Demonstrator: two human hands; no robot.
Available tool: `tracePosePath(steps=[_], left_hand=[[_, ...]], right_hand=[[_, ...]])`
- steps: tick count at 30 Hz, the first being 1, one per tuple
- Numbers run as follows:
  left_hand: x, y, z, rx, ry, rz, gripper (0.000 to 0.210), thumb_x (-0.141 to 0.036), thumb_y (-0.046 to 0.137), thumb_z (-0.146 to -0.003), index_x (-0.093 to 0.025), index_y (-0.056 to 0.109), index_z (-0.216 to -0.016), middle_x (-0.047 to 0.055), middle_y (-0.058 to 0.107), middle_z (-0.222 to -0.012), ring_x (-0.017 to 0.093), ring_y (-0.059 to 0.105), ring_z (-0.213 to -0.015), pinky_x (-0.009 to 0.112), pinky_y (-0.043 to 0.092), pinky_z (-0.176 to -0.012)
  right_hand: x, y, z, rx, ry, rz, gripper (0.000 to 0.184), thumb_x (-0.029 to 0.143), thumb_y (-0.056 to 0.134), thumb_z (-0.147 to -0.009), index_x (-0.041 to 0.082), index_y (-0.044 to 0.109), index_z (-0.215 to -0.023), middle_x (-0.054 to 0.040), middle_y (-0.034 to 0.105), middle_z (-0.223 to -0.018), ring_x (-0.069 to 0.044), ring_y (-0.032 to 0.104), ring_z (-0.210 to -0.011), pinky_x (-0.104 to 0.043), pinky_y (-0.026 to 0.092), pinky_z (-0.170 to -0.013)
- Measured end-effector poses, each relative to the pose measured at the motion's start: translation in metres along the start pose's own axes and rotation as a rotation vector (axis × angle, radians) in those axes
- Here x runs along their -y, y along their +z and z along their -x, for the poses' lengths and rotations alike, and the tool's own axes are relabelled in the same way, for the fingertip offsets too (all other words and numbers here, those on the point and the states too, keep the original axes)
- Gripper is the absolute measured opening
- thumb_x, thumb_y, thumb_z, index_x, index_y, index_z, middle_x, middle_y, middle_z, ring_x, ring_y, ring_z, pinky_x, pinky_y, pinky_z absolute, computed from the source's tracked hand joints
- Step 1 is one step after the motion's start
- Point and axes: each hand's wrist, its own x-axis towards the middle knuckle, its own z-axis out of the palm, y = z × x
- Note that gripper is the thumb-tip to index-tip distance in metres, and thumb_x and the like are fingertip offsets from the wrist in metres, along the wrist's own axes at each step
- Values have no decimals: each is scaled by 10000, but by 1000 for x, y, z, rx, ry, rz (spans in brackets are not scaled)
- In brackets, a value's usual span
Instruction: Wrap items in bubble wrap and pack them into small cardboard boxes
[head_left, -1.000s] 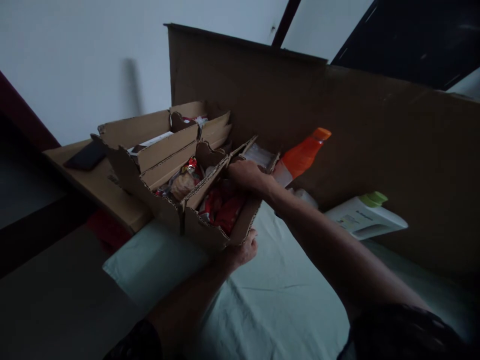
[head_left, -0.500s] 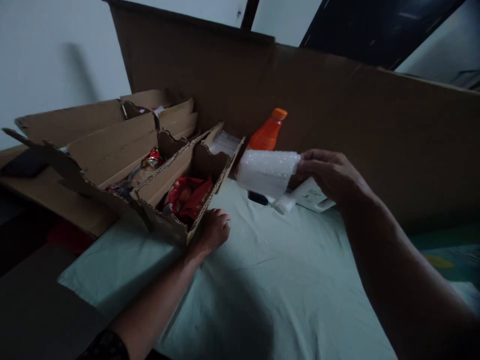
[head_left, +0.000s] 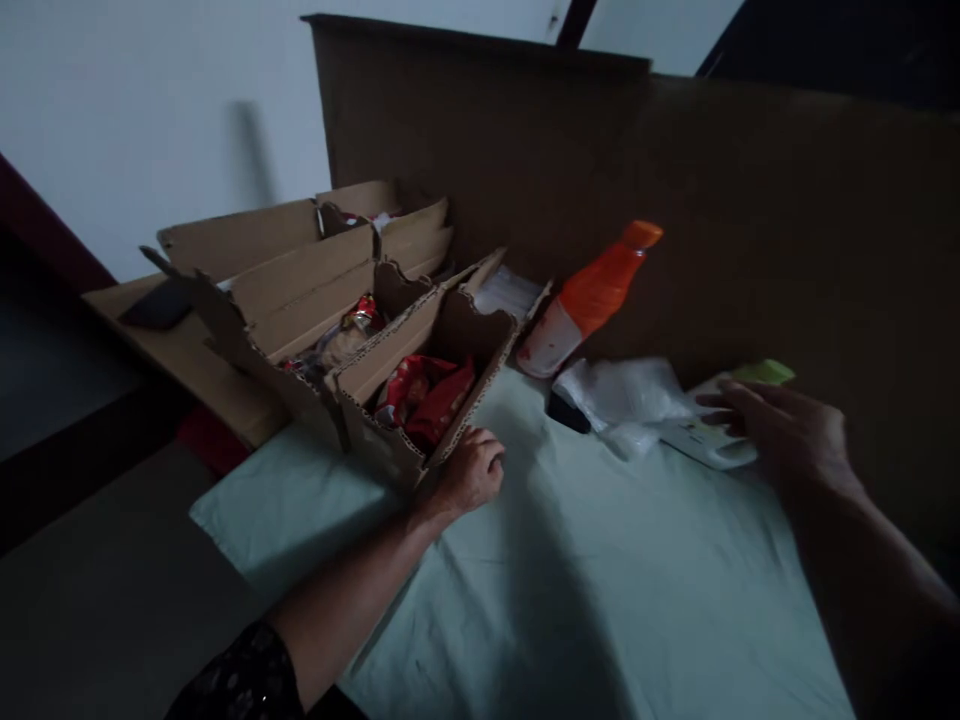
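Note:
My left hand rests in a loose fist on the pale green cloth, against the near corner of a cardboard box. Nothing shows between its curled fingers. Inside that box lies a shiny red packet. Over on the right, my right hand hovers with fingers apart, above a white jug lying on its side. Its fingertips are close to the edge of a bubble wrap sheet; slight blur hides whether they touch. The sheet lies on the cloth beside a black object.
An orange-capped bottle leans behind the bubble wrap. More cardboard compartments with packets stand at left, and one holds clear plastic. A tall cardboard panel closes off the back. The green cloth covers the table.
My right hand has lowered the bubble wrap onto the cloth and let it go. My left hand stays by the box. The view has swung left, so everything appears farther right.

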Motion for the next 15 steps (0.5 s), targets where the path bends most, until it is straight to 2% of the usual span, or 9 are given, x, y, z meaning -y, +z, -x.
tracePosePath(steps=[2, 4, 6, 8, 11, 13, 15], left_hand=[[1, 1, -1, -4, -2, 16, 205, -39, 584, -758, -170, 702, -862, 79, 715, -968, 216, 618, -993, 351, 492, -958], [2, 1, 0, -10, -1, 31, 209, -43, 586, -758, -164, 699, -885, 82, 713, -985, 215, 610, -997, 351, 489, -968], [3, 2, 2, -17, 3, 44, 200, -62, 585, -779, -166, 693, -912, 82, 711, -1013, 218, 601, -1009, 362, 480, -990], [6, 4, 3, -22, 10, 53, 186, -83, 586, -799, -173, 687, -927, 83, 706, -1034, 222, 596, -1028, 375, 469, -1014], [10, 8, 3, -31, 16, 61, 170, -100, 591, -811, -188, 684, -924, 83, 694, -1024, 224, 597, -1039, 388, 467, -1017], [12, 11, 3, -41, 16, 62, 176, -92, 584, -811, -192, 683, -917, 82, 690, -1000, 223, 600, -1029, 390, 474, -1004], [13, 13, 2, -52, 16, 61, 181, -85, 581, -806, -191, 681, -915, 83, 688, -991, 223, 602, -1028, 387, 481, -996]], right_hand=[[37, 25, 15, 123, -198, 14, 61, 251, 685, -762, 220, 737, -775, -121, 718, -811, -156, 580, -588, -309, 438, -539], [83, 60, 32, 304, -430, 21, 115, 283, 681, -777, 199, 754, -808, -96, 723, -779, -165, 615, -640, -307, 467, -602], [133, 102, 46, 443, -713, 76, 154, 309, 680, -801, 185, 769, -823, -66, 734, -796, -171, 642, -705, -290, 480, -649], [179, 148, 58, 618, -939, 224, 170, 265, 648, -843, 181, 785, -898, -40, 752, -872, -172, 672, -802, -269, 493, -727], [227, 216, 75, 758, -1118, 589, 216, 207, 641, -850, 168, 780, -1011, -37, 758, -930, -182, 693, -865, -256, 499, -762], [241, 254, 85, 792, -1162, 836, 276, 203, 632, -856, 152, 763, -1094, -77, 763, -991, -225, 706, -916, -290, 521, -767], [245, 283, 91, 836, -1174, 975, 300, 194, 663, -831, 135, 760, -1108, -113, 764, -1027, -268, 715, -950, -320, 543, -764]])
